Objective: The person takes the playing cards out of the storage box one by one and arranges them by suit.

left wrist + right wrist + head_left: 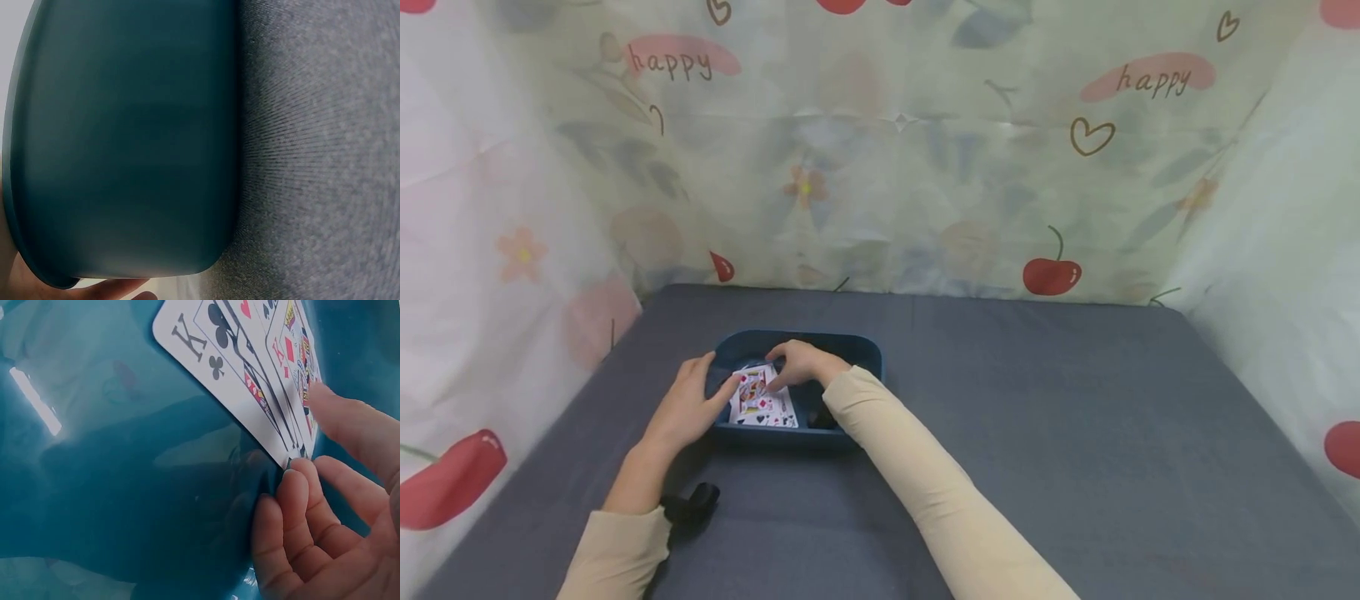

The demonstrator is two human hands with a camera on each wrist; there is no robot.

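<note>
A small fan of playing cards [763,398] lies face up in the dark blue plastic tub [805,434], toward its left side. In the right wrist view the cards [250,381] show a king of clubs at one edge and a red king of diamonds on top. My right hand [805,363] reaches into the tub and pinches the cards, thumb on the top face and fingertips at their far edge. My left hand [688,404] grips the tub's left side, thumb over the rim and fingers outside. The left wrist view shows the tub's outer wall [131,137] beside the left fingers [112,287].
A dark grey cloth [1037,433] covers the table under the tub. Patterned curtains [895,167] with cherries and flowers stand at the back and both sides. A black wrist mount [692,507] sits by the left cuff.
</note>
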